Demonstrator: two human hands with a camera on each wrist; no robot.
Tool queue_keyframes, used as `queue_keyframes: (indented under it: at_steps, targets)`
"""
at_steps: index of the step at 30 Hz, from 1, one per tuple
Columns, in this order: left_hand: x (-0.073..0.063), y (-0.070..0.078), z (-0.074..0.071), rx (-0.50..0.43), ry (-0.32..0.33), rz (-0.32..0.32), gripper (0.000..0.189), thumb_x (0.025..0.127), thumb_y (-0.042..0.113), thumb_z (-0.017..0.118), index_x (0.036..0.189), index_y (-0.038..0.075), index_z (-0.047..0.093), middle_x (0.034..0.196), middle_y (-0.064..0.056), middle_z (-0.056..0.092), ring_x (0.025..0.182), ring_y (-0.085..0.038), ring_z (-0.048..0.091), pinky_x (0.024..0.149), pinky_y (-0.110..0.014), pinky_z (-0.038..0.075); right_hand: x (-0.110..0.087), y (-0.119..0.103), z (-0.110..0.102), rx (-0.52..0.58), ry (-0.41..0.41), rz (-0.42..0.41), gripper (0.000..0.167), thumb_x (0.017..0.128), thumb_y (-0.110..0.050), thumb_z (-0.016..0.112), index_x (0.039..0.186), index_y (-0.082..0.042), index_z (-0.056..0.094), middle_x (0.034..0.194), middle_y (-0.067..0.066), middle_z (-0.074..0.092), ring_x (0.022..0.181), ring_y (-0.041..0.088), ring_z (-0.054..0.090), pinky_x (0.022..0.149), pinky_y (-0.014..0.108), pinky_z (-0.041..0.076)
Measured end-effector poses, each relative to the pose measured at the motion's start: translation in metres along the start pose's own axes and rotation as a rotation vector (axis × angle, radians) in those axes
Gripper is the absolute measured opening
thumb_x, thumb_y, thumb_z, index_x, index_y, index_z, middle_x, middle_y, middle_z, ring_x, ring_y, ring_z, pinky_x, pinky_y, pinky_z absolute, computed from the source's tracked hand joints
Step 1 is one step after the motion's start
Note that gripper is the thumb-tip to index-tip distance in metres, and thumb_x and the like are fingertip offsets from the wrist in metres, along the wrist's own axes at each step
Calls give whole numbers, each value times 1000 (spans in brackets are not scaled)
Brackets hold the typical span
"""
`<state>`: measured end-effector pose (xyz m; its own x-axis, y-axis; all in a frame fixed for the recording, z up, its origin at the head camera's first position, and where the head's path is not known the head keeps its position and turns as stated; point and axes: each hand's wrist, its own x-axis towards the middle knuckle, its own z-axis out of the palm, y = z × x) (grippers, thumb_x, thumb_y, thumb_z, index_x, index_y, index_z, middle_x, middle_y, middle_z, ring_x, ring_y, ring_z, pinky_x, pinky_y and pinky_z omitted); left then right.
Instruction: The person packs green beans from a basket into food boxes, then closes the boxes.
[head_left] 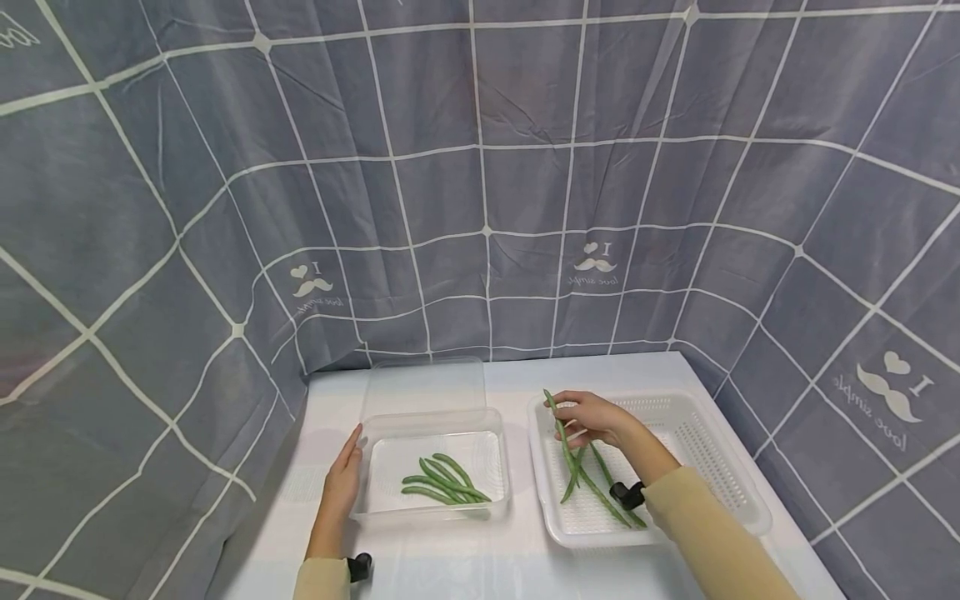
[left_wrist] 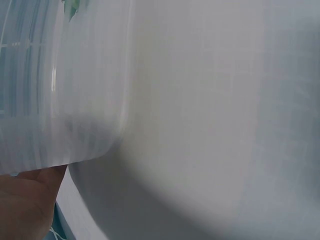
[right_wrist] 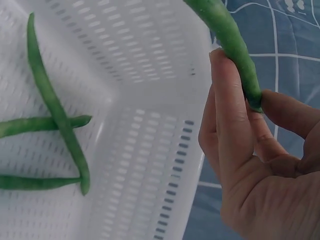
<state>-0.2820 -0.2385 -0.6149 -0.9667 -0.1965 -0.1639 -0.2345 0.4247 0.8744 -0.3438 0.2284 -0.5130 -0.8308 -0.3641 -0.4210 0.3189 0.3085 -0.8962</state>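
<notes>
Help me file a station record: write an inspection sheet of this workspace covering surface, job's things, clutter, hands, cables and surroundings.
Surface: pale table, bearing box and basket.
Job's things: clear box with several green beans; white perforated basket with at least three loose beans.
Clutter: clear flat panel, perhaps a lid, behind the box.
Left hand: rests against the box's left side.
Right hand: pinches a single bean over the basket.
Cables: nothing seen.
Surroundings: grey curtain with white grid lines and mirrored lettering, behind and at both sides.

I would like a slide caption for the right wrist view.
Right hand holding one green bean; three more beans in the white basket.
</notes>
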Motion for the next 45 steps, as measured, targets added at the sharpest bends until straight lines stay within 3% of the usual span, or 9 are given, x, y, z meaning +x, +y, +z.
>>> queue_keyframes:
  at_steps: [7, 15, 30, 45]
  targets:
    - [0, -2, 1, 12, -4, -2, 55, 117, 40, 25, 171, 28, 22, 178, -16, 19, 164, -48, 15, 132, -68, 15, 8, -10, 10, 15, -21, -19, 46, 109, -13, 54, 152, 2, 51, 91, 5, 63, 80, 14, 74, 63, 26, 66]
    - [0, -2, 1, 10, -8, 5, 54, 118, 36, 26, 171, 28, 23, 178, -17, 19, 164, -48, 15, 132, -68, 15, 15, -26, 28, 27, -38, -32, 41, 109, -15, 56, 149, -5, 56, 93, 7, 64, 87, 23, 77, 66, 30, 67]
    - [-3, 5, 2, 2, 4, 3, 53, 118, 34, 29, 171, 27, 25, 178, -17, 19, 163, -48, 16, 132, -69, 15, 34, -49, 61, 38, -96, -52, 40, 109, -13, 56, 148, -6, 58, 90, 5, 63, 82, 17, 76, 64, 28, 66]
    - [-2, -2, -2, 10, -6, 2, 54, 118, 34, 27, 171, 28, 22, 178, -18, 19, 164, -48, 15, 132, -68, 15, 63, -67, 114, 6, -162, -11, 37, 108, -13, 58, 145, -8, 63, 91, 7, 66, 84, 23, 78, 62, 30, 67]
